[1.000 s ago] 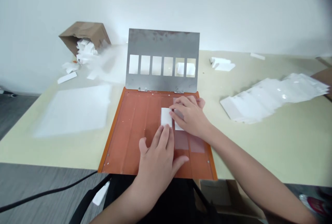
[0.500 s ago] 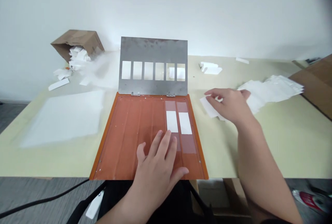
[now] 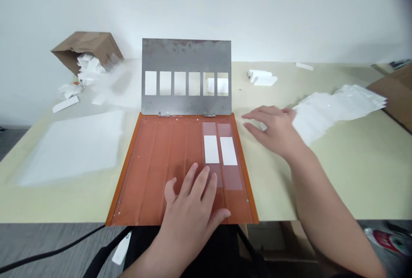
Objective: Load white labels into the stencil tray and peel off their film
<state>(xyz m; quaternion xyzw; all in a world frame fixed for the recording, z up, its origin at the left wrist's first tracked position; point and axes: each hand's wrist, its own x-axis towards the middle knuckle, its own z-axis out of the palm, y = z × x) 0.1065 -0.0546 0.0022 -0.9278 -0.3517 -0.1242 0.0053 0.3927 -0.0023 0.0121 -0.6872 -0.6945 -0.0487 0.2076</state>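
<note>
My left hand [image 3: 195, 209] lies palm down with spread fingers over an orange-brown board [image 3: 157, 162], its fingertips near the lower end of a white label [image 3: 211, 149]. That label and a second white label [image 3: 228, 151] sit on translucent strips in the board's two right-hand channels. Hinged to the far edge, a grey metal plate [image 3: 186, 54] with a row of rectangular windows stands raised. Just right of the board is my right hand [image 3: 272, 129], thumb and forefinger apart. A small white bit shows in that gap; what it belongs to is hidden.
A fanned pile of white slips [image 3: 334, 108] lies right of my right hand, near a cardboard box [image 3: 392, 93]. Folded white pieces [image 3: 262, 77] rest behind. On the left are a translucent sheet pile [image 3: 74, 149] and a tipped brown paper bag [image 3: 99, 46] spilling white scraps.
My right hand has shifted left towards the board. The white slip that showed under its fingers is out of sight. My left hand has stayed nearly in place on the board.
</note>
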